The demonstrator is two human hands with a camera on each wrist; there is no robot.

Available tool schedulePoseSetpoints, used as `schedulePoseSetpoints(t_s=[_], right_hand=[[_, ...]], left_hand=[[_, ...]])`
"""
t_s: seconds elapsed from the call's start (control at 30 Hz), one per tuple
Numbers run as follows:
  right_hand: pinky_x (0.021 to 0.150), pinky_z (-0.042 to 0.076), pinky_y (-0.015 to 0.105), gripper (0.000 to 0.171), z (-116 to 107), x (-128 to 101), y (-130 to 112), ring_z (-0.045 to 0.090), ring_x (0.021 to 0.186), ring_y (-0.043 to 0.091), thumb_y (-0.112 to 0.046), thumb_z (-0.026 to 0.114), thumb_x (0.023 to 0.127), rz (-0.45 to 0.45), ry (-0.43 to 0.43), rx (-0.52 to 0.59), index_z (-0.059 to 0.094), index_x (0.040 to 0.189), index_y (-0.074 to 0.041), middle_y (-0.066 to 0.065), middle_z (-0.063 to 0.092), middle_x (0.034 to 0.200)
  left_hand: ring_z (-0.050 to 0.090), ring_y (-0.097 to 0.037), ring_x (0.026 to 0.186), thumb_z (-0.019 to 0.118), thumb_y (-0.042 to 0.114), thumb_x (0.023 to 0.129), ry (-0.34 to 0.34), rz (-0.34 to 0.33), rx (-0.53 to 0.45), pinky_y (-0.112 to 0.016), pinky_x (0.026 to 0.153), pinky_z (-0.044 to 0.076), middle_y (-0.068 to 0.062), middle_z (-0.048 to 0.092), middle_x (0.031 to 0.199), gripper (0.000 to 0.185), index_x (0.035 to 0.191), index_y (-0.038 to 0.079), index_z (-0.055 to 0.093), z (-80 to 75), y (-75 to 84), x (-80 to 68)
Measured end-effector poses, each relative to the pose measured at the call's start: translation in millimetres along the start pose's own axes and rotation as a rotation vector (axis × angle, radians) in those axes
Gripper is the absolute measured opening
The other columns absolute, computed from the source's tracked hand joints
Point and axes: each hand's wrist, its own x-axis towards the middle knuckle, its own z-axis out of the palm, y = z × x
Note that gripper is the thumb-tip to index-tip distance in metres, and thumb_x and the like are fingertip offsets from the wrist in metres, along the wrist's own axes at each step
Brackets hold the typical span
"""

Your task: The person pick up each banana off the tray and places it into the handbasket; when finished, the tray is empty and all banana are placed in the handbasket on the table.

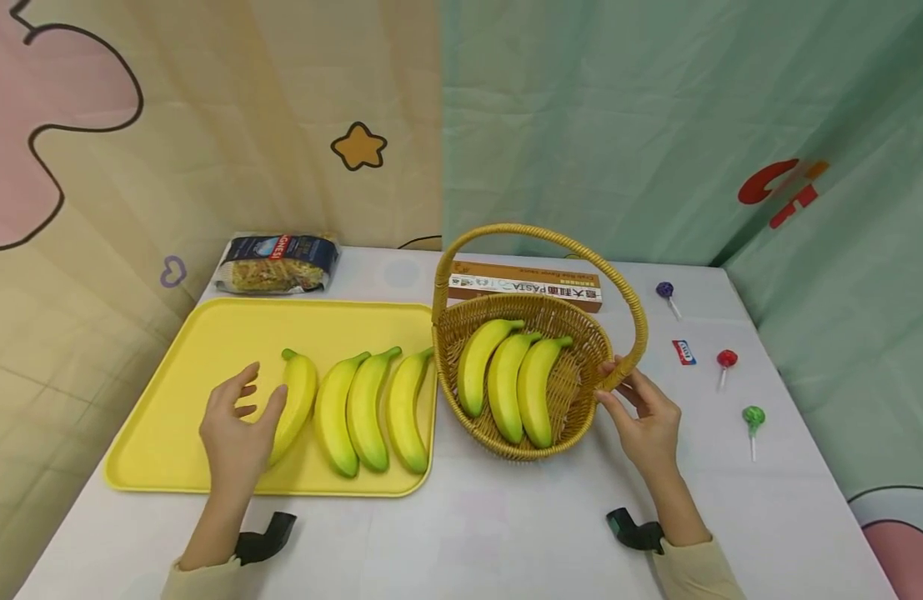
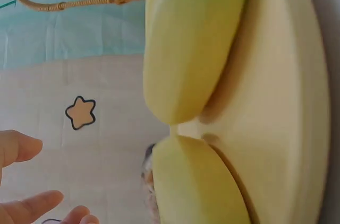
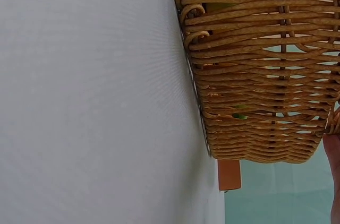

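Observation:
My left hand (image 1: 239, 425) is over the yellow tray (image 1: 228, 312), fingers and thumb spread apart with nothing between them. It is beside the leftmost banana (image 1: 299, 392) and hides part of it. Several bananas lie on the tray, among them one near its right edge (image 1: 407, 408). To the right stands a wicker basket (image 1: 476, 310) with a tall arched handle, also large in the right wrist view (image 3: 255, 86). Three bananas (image 1: 504, 387) lie side by side in it. My right hand (image 1: 644, 421) pinches the basket's right rim at the foot of the handle.
Behind the basket lies a pasta box (image 1: 524, 279). A bag of pasta (image 1: 281, 265) sits beyond the tray. On the right are purple (image 1: 664, 289), red (image 1: 727, 358) and green (image 1: 753, 414) lollipops and a small wrapped packet (image 1: 684, 352). Curtains hang behind the table.

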Motion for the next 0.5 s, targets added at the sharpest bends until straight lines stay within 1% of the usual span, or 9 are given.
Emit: schedulePoseSetpoints(t_s=[0.07, 0.13, 0.23, 0.3, 0.4, 0.5], right_hand=[[0.086, 0.052, 0.017, 0.061, 0, 0, 0, 0.067, 0.104, 0.006, 0.029, 0.071, 0.064, -0.003, -0.001, 0.003, 0.060, 0.122, 0.014, 0.031, 0.067, 0.106], [0.087, 0.052, 0.017, 0.061, 0, 1, 1, 0.067, 0.104, 0.006, 0.029, 0.071, 0.064, -0.007, -0.001, 0.001, 0.060, 0.122, 0.014, 0.031, 0.067, 0.106], [0.087, 0.052, 0.017, 0.061, 0, 1, 1, 0.067, 0.105, 0.007, 0.029, 0.071, 0.064, -0.017, -0.004, 0.003, 0.060, 0.122, 0.014, 0.030, 0.067, 0.107], [0.087, 0.052, 0.017, 0.061, 0, 1, 2, 0.067, 0.105, 0.007, 0.030, 0.070, 0.064, -0.020, -0.005, 0.005, 0.060, 0.122, 0.014, 0.031, 0.067, 0.106], [0.087, 0.052, 0.017, 0.061, 0, 1, 3, 0.067, 0.104, 0.006, 0.030, 0.070, 0.063, -0.021, -0.004, 0.009, 0.060, 0.121, 0.015, 0.031, 0.067, 0.106], [0.086, 0.052, 0.018, 0.061, 1, 0, 4, 0.067, 0.104, 0.006, 0.031, 0.070, 0.062, -0.022, -0.003, 0.013, 0.060, 0.121, 0.016, 0.032, 0.066, 0.105]], left_hand=[[0.047, 0.001, 0.096, 0.071, 0.007, 0.085, 0.013, -0.034, 0.003, -0.013, 0.076, 0.038, -0.018, 0.059, 0.121, 0.045, 0.129, -0.001, 0.061, -6.4, -8.4, -1.7], [0.044, 0.007, 0.095, 0.072, 0.008, 0.085, 0.015, -0.054, 0.001, -0.016, 0.077, 0.038, -0.018, 0.058, 0.120, 0.046, 0.129, -0.001, 0.061, -10.0, -15.2, -4.0], [0.041, 0.010, 0.094, 0.073, 0.010, 0.084, 0.002, -0.067, -0.001, -0.020, 0.077, 0.038, -0.018, 0.057, 0.120, 0.049, 0.130, -0.001, 0.060, -10.9, -23.1, -7.4], [0.042, 0.008, 0.096, 0.074, 0.010, 0.083, -0.016, -0.072, 0.001, -0.022, 0.077, 0.038, -0.018, 0.057, 0.120, 0.050, 0.131, -0.001, 0.060, -9.9, -26.9, -8.3], [0.046, -0.005, 0.100, 0.075, 0.011, 0.083, -0.066, -0.094, 0.028, -0.021, 0.078, 0.038, -0.020, 0.057, 0.122, 0.054, 0.132, -0.001, 0.058, -7.2, -30.8, -8.6], [0.049, -0.020, 0.107, 0.076, 0.013, 0.082, -0.145, -0.136, 0.059, -0.020, 0.079, 0.037, -0.020, 0.056, 0.126, 0.059, 0.135, 0.000, 0.055, -4.2, -35.4, -8.0]])
